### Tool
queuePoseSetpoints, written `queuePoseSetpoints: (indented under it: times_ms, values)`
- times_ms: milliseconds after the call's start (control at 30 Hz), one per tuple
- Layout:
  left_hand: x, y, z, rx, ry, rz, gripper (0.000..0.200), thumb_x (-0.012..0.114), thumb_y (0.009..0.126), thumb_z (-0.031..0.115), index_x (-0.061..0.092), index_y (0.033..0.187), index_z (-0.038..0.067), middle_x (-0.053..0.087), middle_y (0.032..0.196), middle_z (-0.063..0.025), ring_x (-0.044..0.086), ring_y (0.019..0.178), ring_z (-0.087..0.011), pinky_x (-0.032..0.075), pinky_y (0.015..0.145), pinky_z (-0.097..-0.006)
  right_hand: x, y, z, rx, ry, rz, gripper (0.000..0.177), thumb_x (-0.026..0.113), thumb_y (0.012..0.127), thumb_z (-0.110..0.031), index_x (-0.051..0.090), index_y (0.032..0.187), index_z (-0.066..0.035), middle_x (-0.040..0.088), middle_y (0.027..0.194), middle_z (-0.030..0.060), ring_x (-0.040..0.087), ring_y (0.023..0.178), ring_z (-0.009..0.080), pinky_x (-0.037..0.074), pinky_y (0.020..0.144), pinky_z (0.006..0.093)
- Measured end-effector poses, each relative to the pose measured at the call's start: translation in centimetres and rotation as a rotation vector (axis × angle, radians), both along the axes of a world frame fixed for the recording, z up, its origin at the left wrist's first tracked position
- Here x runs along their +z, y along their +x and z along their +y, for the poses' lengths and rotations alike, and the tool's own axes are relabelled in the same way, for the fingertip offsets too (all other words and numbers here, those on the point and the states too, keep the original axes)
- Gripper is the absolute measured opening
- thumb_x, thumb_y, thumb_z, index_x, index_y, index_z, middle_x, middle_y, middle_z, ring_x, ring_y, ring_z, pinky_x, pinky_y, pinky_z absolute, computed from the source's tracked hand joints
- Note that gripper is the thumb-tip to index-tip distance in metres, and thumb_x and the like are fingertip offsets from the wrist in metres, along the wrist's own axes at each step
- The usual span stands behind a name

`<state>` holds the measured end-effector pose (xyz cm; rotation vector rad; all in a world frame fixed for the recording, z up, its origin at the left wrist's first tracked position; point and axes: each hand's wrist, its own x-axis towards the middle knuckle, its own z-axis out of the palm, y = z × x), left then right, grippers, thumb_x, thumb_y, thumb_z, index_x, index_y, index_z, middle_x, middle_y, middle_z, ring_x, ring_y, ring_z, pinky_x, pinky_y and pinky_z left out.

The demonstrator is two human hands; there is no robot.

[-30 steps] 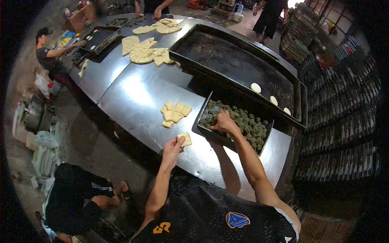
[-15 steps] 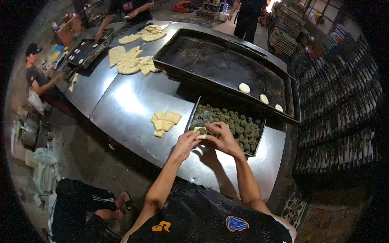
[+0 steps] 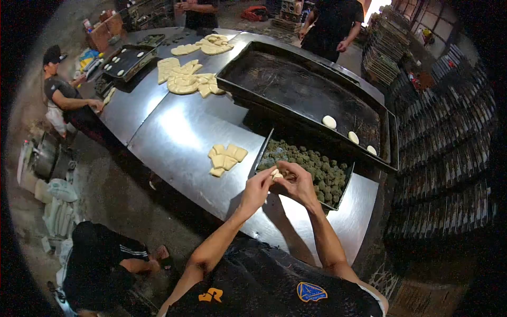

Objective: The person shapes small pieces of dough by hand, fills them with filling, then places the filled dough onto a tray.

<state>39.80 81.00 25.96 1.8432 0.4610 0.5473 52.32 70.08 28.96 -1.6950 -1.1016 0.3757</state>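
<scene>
A small pale dough piece is pinched between my two hands, its edges gathered up; any filling inside is hidden. My left hand holds it from the left with bent fingers. From the other side, my right hand curls its fingers and thumb around the same piece. Both hands are over the near left part of a metal tray of dark green filling balls. Left of it, several cut dough pieces lie in a cluster on the steel table.
Beyond the filling stands a large black baking tray with three white dough rounds near its right end. More cut dough lies farther back. Co-workers stand around the table, and one person is low at the left. Stacked trays line the right.
Half a second ago the dough lay open with a green filling ball showing; now its edges are drawn together between my fingers. The whole scene has shifted slightly right in view.
</scene>
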Motion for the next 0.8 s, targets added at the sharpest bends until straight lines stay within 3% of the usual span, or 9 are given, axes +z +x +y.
queuePoseSetpoints:
  times_ms: [100,133,167,233,267,433,633,733,800]
  values:
    - [-2.1,-1.1,-0.2,-0.056,0.37,-0.009,0.041,0.048,0.096,0.006,0.044,0.135,-0.005,0.051,0.135,-0.021,0.052,0.122,-0.0258,0.045,0.098,-0.0313,-0.9,-0.9,0.3,-0.04,0.008,0.034,0.023,0.073,0.08,-0.008,0.07,0.103,-0.003,0.069,0.094,0.0111,0.066,0.082,0.0174,0.052,0.072,0.0289]
    - [-2.1,-2.0,0.5,-0.215,0.074,-0.021,0.047,0.048,0.098,0.008,0.035,0.142,-0.003,0.043,0.142,-0.0187,0.044,0.13,-0.024,0.039,0.106,-0.0327,-1.2,-1.0,0.3,0.003,-0.003,0.051,0.022,0.073,0.08,-0.008,0.07,0.102,-0.002,0.069,0.094,0.0112,0.066,0.081,0.0178,0.052,0.071,0.0289]
    - [-0.9,-2.9,0.6,-0.212,0.088,-0.03,0.047,0.048,0.098,0.008,0.035,0.142,-0.003,0.043,0.142,-0.0187,0.044,0.13,-0.024,0.039,0.106,-0.0327,-1.5,-1.0,0.2,0.045,-0.012,0.064,0.021,0.073,0.081,-0.007,0.07,0.101,-0.001,0.069,0.094,0.0114,0.066,0.08,0.0182,0.052,0.071,0.0288]
    - [0.6,-4.7,0.6,-0.117,-1.023,-0.113,0.056,0.05,0.098,0.015,0.026,0.146,-0.001,0.044,0.141,-0.0146,0.045,0.128,-0.0218,0.037,0.108,-0.0336,-1.9,-1.8,0.3,0.03,0.036,0.082,0.017,0.07,0.083,-0.006,0.07,0.098,0.0,0.069,0.094,0.0126,0.067,0.081,0.0209,0.053,0.071,0.03]
    - [-0.4,-5.4,0.6,-0.144,-1.016,-0.15,0.064,0.052,0.098,0.021,0.018,0.149,0.001,0.044,0.139,-0.0113,0.046,0.127,-0.0192,0.04,0.107,-0.0321,-2.1,-2.3,0.3,0.055,0.047,0.061,0.018,0.069,0.083,-0.007,0.07,0.1,-0.001,0.068,0.096,0.013,0.067,0.084,0.0221,0.053,0.074,0.0309]
    - [-2.7,-6.6,1.4,-0.149,-1.126,-0.213,0.048,0.05,0.099,0.019,0.035,0.141,0.001,0.05,0.129,-0.0078,0.052,0.118,-0.0178,0.043,0.102,-0.0326,1.8,-4.9,1.0,0.206,0.016,-0.155,0.027,0.069,0.084,-0.011,0.068,0.109,-0.002,0.063,0.109,0.0158,0.064,0.098,0.0273,0.052,0.084,0.0357]
    - [-1.5,-8.4,1.5,-0.07,-1.16,-0.328,0.042,0.054,0.098,0.023,0.046,0.134,0.002,0.055,0.122,-0.0066,0.056,0.111,-0.0164,0.044,0.098,-0.0318,1.6,-5.9,2.7,0.182,-0.029,0.176,0.021,0.07,0.083,-0.008,0.07,0.102,-0.002,0.066,0.097,0.0123,0.064,0.095,0.0297,0.052,0.082,0.0354]
    - [-4.1,-8.6,1.9,-0.025,-1.31,-0.461,0.037,0.054,0.098,0.02,0.048,0.131,0.003,0.057,0.118,-0.0067,0.057,0.107,-0.0158,0.045,0.096,-0.0314,1.1,-6.9,3.6,0.206,0.149,-0.333,0.02,0.069,0.084,-0.01,0.071,0.102,-0.002,0.064,0.099,0.0147,0.064,0.084,0.0272,0.052,0.076,0.0352]
    - [-2.8,-8.2,1.1,0.002,-1.284,-0.55,0.025,0.052,0.098,0.016,0.052,0.12,0.004,0.058,0.11,-0.006,0.057,0.104,-0.0147,0.043,0.097,-0.0317,2.0,-7.4,3.8,0.205,0.084,-0.243,0.02,0.069,0.084,-0.011,0.07,0.101,-0.001,0.064,0.097,0.0145,0.063,0.081,0.0262,0.051,0.073,0.0348]
